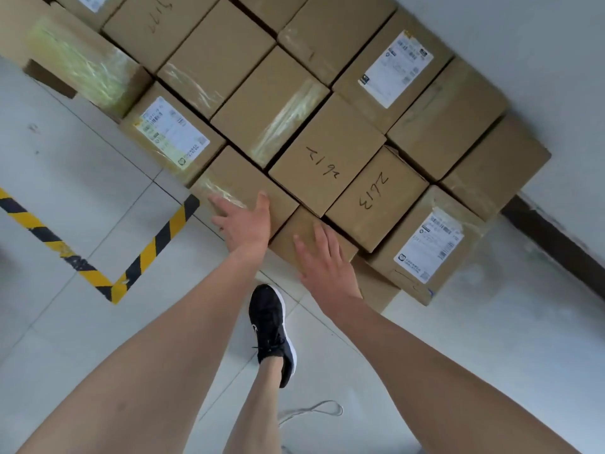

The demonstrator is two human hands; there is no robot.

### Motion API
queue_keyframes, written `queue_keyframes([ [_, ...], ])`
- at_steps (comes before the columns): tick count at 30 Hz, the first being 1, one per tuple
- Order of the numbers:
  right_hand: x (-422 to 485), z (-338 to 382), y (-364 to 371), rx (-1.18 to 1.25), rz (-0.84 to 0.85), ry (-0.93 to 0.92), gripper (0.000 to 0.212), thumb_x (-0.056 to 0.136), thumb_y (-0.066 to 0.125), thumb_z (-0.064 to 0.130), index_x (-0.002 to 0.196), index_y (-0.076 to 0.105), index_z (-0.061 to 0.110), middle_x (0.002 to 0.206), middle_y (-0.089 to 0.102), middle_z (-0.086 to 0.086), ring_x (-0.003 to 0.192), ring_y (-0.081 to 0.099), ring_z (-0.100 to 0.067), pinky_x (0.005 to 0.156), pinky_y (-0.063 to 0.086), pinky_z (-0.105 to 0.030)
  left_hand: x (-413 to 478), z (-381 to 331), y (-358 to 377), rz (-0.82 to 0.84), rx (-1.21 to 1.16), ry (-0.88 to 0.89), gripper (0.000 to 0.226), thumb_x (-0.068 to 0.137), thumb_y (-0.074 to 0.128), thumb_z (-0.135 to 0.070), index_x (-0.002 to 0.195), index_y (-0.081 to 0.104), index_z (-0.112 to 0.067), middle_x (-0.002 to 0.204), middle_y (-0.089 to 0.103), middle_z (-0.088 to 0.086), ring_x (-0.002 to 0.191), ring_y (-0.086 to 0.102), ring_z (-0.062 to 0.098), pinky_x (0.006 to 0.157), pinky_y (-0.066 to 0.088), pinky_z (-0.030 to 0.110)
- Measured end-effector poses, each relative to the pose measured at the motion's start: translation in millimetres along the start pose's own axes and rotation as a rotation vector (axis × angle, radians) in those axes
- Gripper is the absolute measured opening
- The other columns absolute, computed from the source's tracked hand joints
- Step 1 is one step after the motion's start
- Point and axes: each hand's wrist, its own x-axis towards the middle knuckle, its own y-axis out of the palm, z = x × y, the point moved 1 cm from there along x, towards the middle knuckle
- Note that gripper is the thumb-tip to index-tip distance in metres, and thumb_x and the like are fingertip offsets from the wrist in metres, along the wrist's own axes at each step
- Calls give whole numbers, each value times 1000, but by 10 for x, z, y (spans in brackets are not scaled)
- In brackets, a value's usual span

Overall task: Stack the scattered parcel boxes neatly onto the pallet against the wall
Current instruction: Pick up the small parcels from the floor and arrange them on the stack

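Brown cardboard parcel boxes (327, 152) sit packed edge to edge. The left hand (244, 224) and right hand (324, 260) lie flat, fingers straight, on two front boxes.

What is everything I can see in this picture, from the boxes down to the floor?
Brown cardboard parcel boxes: over a dozen, brown, packed in rows by the wall.
White shipping labels: four in view, white, on box tops.
Striped floor tape: one angled line, yellow and black, left floor.
Thin cord loop: one, white, floor near the bottom.
Wall: one, white, upper right.
Sports shoe: one, black, between the arms.
Left hand: one, flat on a front box.
Right hand: one, flat on the neighbouring box.
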Motion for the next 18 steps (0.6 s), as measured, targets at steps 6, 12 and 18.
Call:
queue_keyframes([
  [6,-719,-395,126,13,-44,-54,92,84,66,51,152,16,15,154,26,-25,144,21,-40,116,27,-49,-413,709,169,-59,120,28,79,100,29,-57,156,-6,-15,159,15,20,140,30,38,105,33,56],
  [12,-1994,-832,479,103,15,150,82,81,75,37,147,37,6,147,38,-28,139,32,-45,115,29,-52,-1397,1497,748,70,246,32,68,101,33,-48,155,14,-11,151,32,23,133,39,40,102,36,53],
  [18,-3041,-1169,940,99,101,251,79,83,74,38,147,39,7,151,34,-28,140,32,-44,115,27,-52,-2280,1913,1310,202,300,147,66,102,34,-46,155,18,-11,153,32,21,136,38,38,102,38,51],
])
